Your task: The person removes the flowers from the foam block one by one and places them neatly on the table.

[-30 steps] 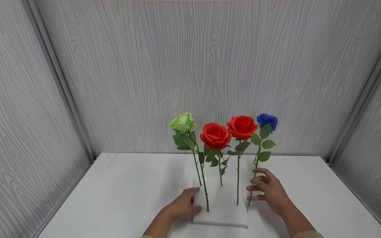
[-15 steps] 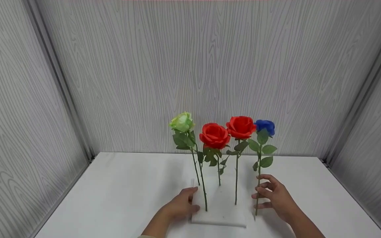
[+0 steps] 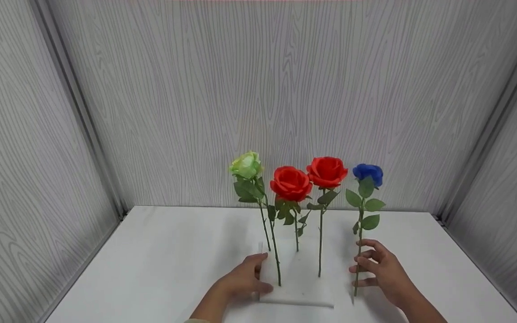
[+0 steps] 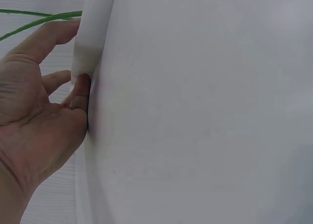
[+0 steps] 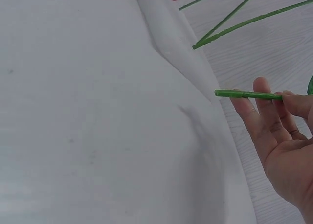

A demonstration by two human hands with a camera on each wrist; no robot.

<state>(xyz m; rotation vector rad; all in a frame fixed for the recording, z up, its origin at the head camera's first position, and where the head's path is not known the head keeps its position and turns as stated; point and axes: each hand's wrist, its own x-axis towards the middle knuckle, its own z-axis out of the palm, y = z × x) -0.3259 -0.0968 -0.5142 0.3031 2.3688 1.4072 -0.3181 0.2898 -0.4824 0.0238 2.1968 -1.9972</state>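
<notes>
In the head view, my right hand (image 3: pixel 382 269) pinches the stem of a blue rose (image 3: pixel 368 174), held upright to the right of a white block (image 3: pixel 301 294). The right wrist view shows the stem's cut end (image 5: pixel 227 93) pointing past the fingers. My left hand (image 3: pixel 245 278) touches the block's left side, its thumb and forefinger spread apart along the edge. Two red roses (image 3: pixel 291 184) and a pale green rose (image 3: pixel 246 166) stand on the block. Two stems rise towards the green bloom; whether a second bloom hides behind it I cannot tell.
A white table (image 3: pixel 173 255) lies under the block. Grey wood-grain panels stand behind it (image 3: pixel 258 89) and at both sides. The tall stems and leaves occupy the space between my hands.
My right hand has moved right and towards me with the blue rose, whose stem end has gone from the block's right edge to apart from it. My left hand has stayed at the block.
</notes>
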